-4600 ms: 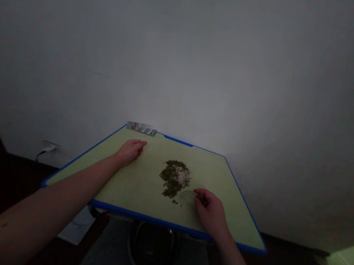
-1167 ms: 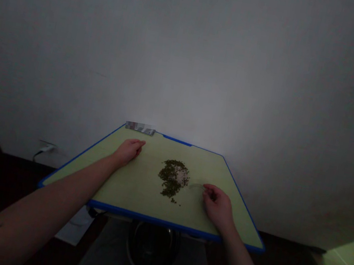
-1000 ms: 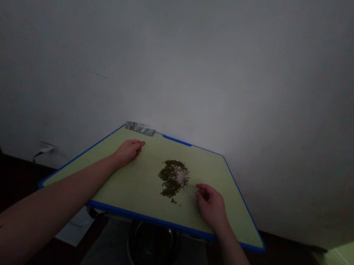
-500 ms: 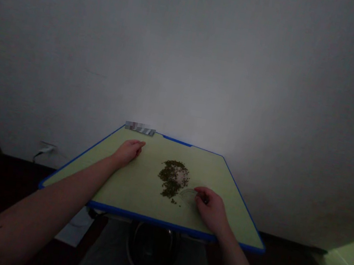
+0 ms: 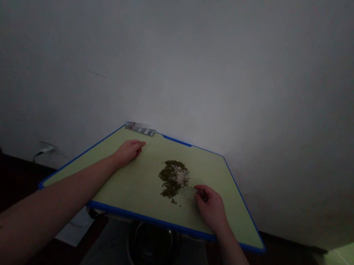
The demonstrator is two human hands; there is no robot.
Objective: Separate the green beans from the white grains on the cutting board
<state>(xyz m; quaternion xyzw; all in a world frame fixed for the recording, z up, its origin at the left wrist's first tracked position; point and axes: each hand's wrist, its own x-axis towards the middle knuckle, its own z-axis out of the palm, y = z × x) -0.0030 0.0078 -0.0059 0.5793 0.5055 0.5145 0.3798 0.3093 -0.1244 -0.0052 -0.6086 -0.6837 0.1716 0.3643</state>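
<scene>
Pale wall (image 5: 188,62) rises behind a green cutting board (image 5: 139,194) with a blue rim, a blurred packet (image 5: 140,128) lying at its far edge. Just left of the right hand's (image 5: 211,209) curled fingers (image 5: 201,191) sits a heap of dark green granules and pale grains (image 5: 172,178). Those fingers touch a clear round disc (image 5: 188,195), though whether they grip it cannot be told. The left hand (image 5: 128,151) rests on the board, its fingers relaxed and empty, well apart from the heap.

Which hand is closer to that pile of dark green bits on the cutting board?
The right hand is nearer, just off the near right side of the pile of dark green bits. The left hand rests further away, toward the far left of the cutting board.
</scene>
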